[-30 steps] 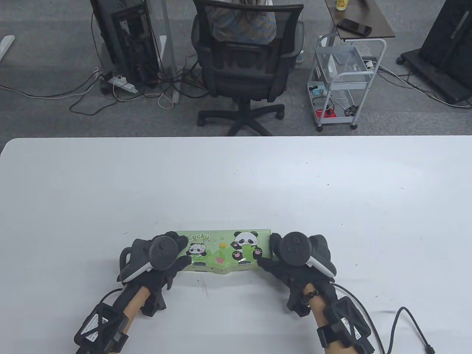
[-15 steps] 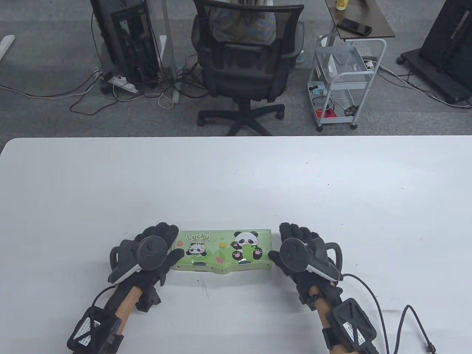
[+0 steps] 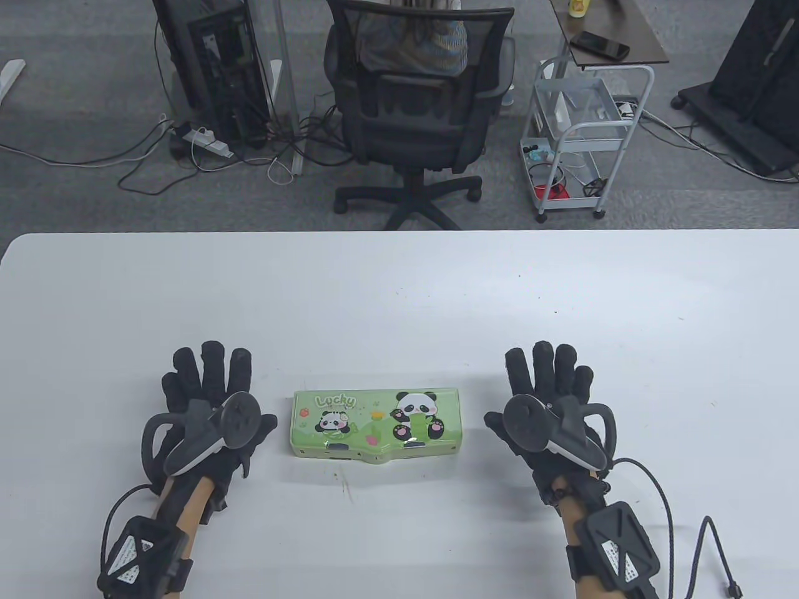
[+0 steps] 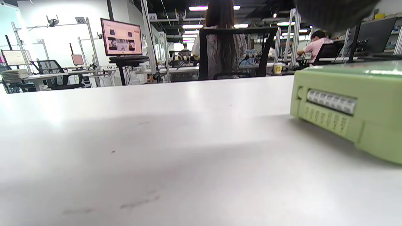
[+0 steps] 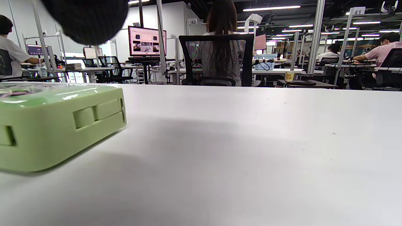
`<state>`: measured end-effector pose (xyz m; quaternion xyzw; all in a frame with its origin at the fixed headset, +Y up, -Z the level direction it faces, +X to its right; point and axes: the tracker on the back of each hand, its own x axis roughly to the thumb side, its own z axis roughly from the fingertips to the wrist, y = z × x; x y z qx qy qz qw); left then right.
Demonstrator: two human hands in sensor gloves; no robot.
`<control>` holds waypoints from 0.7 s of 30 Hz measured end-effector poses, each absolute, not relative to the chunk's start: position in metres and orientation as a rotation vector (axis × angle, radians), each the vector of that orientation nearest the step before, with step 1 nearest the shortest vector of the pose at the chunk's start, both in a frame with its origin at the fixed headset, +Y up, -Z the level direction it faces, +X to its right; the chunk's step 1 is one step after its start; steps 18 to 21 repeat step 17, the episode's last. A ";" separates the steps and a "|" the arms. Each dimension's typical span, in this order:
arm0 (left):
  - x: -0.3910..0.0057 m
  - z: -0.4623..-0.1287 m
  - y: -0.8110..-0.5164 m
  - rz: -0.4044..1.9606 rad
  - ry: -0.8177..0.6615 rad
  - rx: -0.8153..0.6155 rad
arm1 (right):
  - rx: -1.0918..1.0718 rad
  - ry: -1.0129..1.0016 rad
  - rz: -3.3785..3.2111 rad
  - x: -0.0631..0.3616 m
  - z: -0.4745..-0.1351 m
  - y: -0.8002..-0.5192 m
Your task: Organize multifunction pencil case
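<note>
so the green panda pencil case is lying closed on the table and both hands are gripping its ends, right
Not quite. The pencil case does lie closed on the table, but neither hand grips it. The table view shows the left hand and right hand flat on the table, fingers spread, each apart from the case's ends.

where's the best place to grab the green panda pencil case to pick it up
Probably by its two short ends. The pencil case lies flat and closed, long side across, with the left hand and right hand open beside each end, touching nothing.
</note>
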<state>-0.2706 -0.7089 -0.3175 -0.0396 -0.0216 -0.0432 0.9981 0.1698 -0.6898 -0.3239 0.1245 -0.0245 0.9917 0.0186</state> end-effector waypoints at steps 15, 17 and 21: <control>-0.271 -0.315 -0.709 -0.076 -0.038 -0.065 | 0.423 -0.076 3.087 0.162 -0.323 -0.693; -0.270 -0.314 -0.710 -0.075 -0.040 -0.061 | 0.430 -0.075 3.082 0.161 -0.322 -0.693; -0.270 -0.314 -0.710 -0.075 -0.040 -0.061 | 0.430 -0.075 3.082 0.161 -0.322 -0.693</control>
